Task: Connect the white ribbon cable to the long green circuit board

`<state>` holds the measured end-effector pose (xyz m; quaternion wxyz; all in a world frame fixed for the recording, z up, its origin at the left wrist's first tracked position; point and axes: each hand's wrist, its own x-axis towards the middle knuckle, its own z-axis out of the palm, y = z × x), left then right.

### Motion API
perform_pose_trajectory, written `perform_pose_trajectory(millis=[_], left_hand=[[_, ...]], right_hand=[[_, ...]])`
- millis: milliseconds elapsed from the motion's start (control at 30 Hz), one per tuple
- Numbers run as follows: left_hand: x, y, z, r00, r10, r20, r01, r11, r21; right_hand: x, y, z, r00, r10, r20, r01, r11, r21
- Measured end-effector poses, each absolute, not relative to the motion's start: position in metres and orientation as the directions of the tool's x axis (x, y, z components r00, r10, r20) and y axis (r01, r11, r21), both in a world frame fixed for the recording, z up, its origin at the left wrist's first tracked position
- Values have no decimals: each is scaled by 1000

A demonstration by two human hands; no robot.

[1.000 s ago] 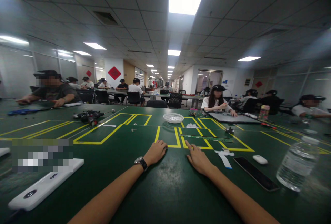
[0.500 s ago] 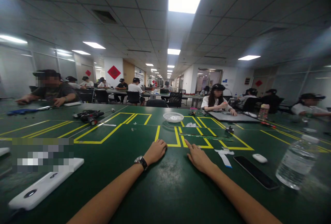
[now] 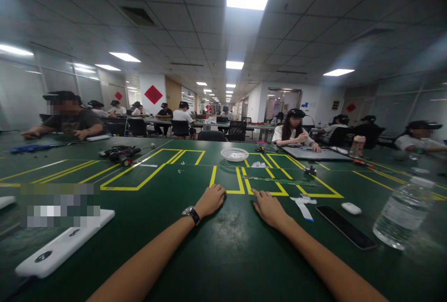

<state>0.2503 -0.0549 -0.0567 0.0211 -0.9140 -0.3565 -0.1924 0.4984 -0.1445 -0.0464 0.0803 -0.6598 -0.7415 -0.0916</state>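
Note:
Both of my forearms lie on a dark green table marked with yellow tape lines. My left hand, with a wristwatch on that wrist, rests knuckles up with its fingers curled under, and I see nothing in it. My right hand lies flat a hand's width to the right, fingers stretched toward a yellow line, holding nothing. A thin green strip lies just beyond the right hand, and a white ribbon piece lies to its right.
A black phone, a small white object and a water bottle sit at right. A white device lies at left. A clear dish and dark tools sit farther off. Several people sit at tables around.
Both hands stay in place on the table. The view has tilted slightly, so everything sits a little lower in the frame.

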Motion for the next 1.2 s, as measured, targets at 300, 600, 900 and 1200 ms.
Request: perform_pose_trajectory(millis=[300, 600, 900, 1200], left_hand=[[250, -54, -57, 675, 643, 362, 663, -744, 87], [251, -55, -56, 670, 654, 352, 667, -738, 102], [251, -57, -54, 668, 654, 354, 663, -740, 115], [250, -56, -56, 667, 634, 391, 658, -748, 92]], right_hand=[[498, -144, -49, -192, 913, 360, 980, 159, 121], [498, -144, -47, -161, 963, 215, 985, 143, 95], [498, -142, -53, -46, 950, 310, 999, 47, 5], [538, -118, -56, 102, 937, 333, 994, -87, -61]])
